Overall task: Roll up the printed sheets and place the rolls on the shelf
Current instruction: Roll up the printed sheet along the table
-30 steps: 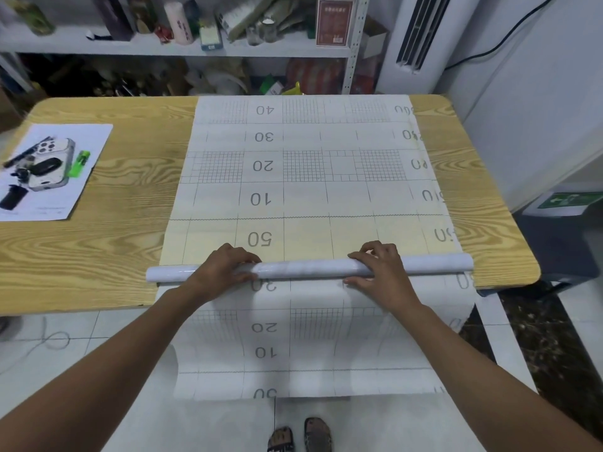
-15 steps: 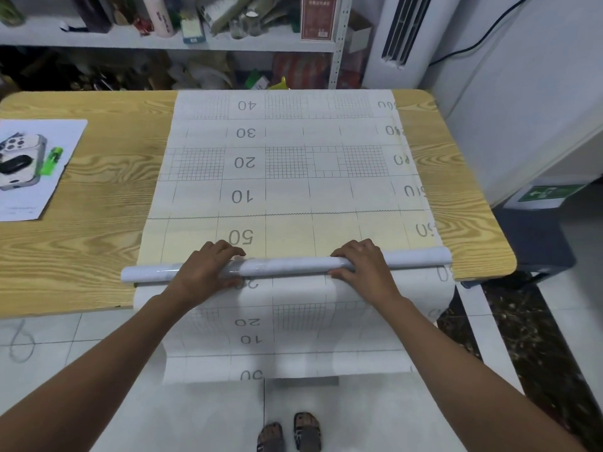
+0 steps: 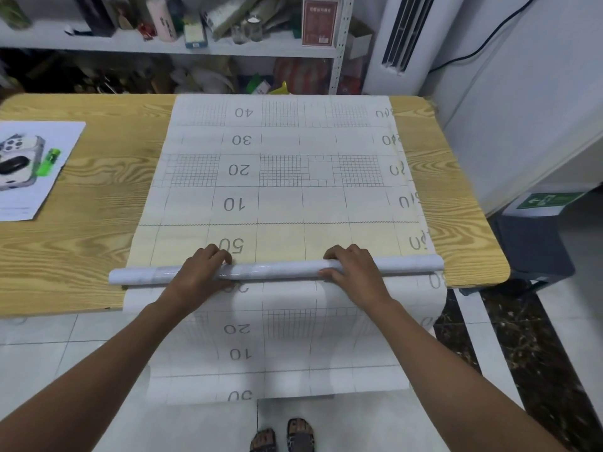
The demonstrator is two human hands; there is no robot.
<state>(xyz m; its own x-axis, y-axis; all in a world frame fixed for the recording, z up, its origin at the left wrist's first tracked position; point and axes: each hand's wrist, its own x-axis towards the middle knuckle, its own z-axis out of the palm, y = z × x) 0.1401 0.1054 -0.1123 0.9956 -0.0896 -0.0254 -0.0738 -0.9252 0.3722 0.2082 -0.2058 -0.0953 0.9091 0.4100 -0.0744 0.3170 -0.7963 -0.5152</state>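
A long printed sheet (image 3: 280, 177) with grids and numbers lies across the wooden table (image 3: 81, 243); its near end hangs over the front edge toward the floor. A slim white roll (image 3: 277, 269) lies across the sheet near the table's front edge. My left hand (image 3: 199, 275) grips the roll left of its middle, fingers curled over the top. My right hand (image 3: 355, 272) grips it right of the middle in the same way. The shelf (image 3: 169, 47) stands behind the table.
At the table's left lies a white paper (image 3: 19, 203) carrying a phone (image 3: 16, 164) and a green lighter (image 3: 48, 162). The shelf is crowded with bottles and boxes. A white air conditioner (image 3: 401, 34) stands at the back right, a dark bin (image 3: 535, 249) right of the table.
The roll and both hands stay at the table's front edge; the fingers have shifted slightly on the roll. The view has shifted a little.
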